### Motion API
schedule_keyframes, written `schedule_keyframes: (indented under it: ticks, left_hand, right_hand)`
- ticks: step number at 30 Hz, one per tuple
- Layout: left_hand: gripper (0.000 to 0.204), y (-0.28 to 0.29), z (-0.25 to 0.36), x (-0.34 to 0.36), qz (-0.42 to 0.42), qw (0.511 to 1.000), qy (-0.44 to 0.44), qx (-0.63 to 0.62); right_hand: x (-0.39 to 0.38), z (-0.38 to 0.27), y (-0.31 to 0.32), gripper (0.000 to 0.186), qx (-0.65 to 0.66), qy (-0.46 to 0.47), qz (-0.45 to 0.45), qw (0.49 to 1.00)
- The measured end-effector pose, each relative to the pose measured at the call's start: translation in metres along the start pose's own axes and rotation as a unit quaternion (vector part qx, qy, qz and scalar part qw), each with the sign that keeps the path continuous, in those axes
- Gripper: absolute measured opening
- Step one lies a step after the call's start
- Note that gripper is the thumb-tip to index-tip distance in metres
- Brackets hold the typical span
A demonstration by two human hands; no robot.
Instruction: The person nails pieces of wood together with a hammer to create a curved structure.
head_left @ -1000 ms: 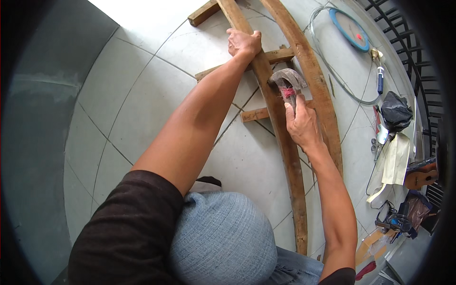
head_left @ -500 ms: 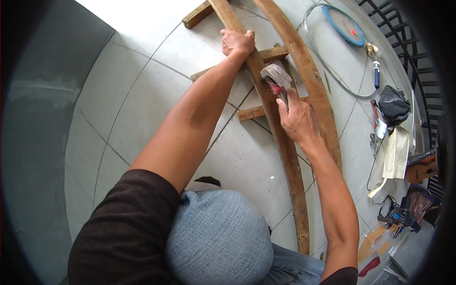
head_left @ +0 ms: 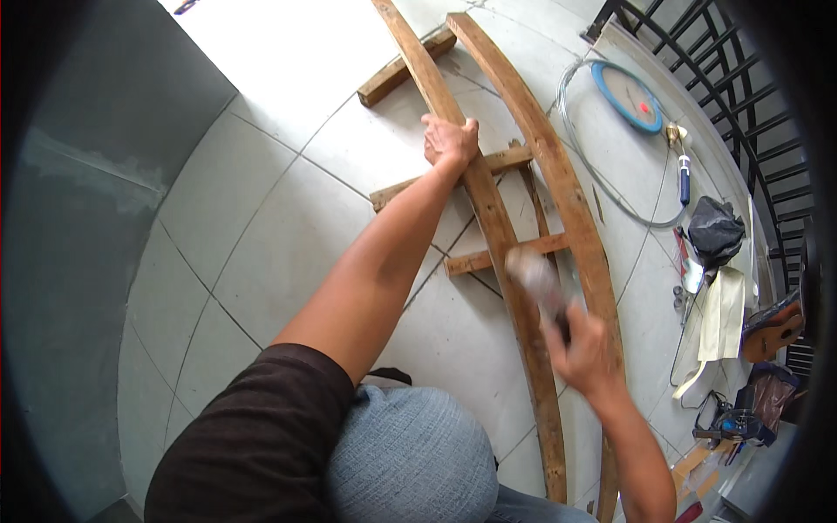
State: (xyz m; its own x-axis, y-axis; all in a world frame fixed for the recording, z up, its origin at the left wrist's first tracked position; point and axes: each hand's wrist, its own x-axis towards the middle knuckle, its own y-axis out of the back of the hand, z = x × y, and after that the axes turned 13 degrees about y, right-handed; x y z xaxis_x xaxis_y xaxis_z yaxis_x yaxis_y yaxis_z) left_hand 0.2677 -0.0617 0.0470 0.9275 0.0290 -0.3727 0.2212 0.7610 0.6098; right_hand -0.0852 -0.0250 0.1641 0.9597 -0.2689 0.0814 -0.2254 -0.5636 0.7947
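Note:
My left hand (head_left: 451,139) grips a long wooden plank (head_left: 488,203), its arm stretched forward. My right hand (head_left: 582,349) holds a hammer (head_left: 534,275), blurred by motion, over that plank's nearer half; whether the head touches the wood I cannot tell. A second, curved plank (head_left: 562,192) runs alongside on the right. Short wooden crosspieces lie across beneath them: one at the far end (head_left: 388,80), one by my left hand (head_left: 397,192), and a lower one (head_left: 471,261) beside the hammer.
On the right tiled floor (head_left: 261,200) lie a hose coil (head_left: 567,139) with a blue ring (head_left: 626,100), a dark bag (head_left: 715,231), pale sheeting (head_left: 724,314) and assorted tools. A black railing (head_left: 732,105) curves behind them; a small guitar-like object (head_left: 772,336) stands nearby. A grey wall (head_left: 78,261) borders the left.
My right hand and the hammer have moved back toward me along the plank and are blurred. My left hand still grips the plank; the whole scene sits lower in the picture.

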Motion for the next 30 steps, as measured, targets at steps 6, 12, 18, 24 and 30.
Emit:
schedule_keyframes:
  ticks: [6, 12, 18, 24, 30]
  left_hand:
    - [0.064, 0.012, 0.006, -0.001, 0.000, 1.000, -0.004, -0.002]
    - [0.073, -0.012, 0.001, 0.004, -0.003, 1.000, -0.017, -0.025]
    - [0.079, -0.004, -0.012, 0.052, 0.013, 0.999, -0.047, 0.008]
    - [0.051, 0.040, -0.091, -0.038, -0.048, 0.940, -0.334, -0.058]
    - [0.038, 0.080, -0.146, -0.085, -0.151, 0.902, -0.404, -0.005]
  right_hand:
    - [-0.147, -0.036, -0.062, 0.034, 0.057, -0.035, -0.070, 0.995]
    - [-0.230, -0.036, -0.179, 0.046, -0.029, -0.125, 0.011, 0.992]
    - [-0.208, -0.039, -0.194, 0.047, -0.095, -0.133, 0.080, 0.983]
    - [-0.217, -0.038, -0.192, 0.038, -0.090, -0.169, 0.118, 0.974]
    - [-0.214, -0.034, -0.160, 0.027, -0.047, -0.082, 0.210, 0.973]
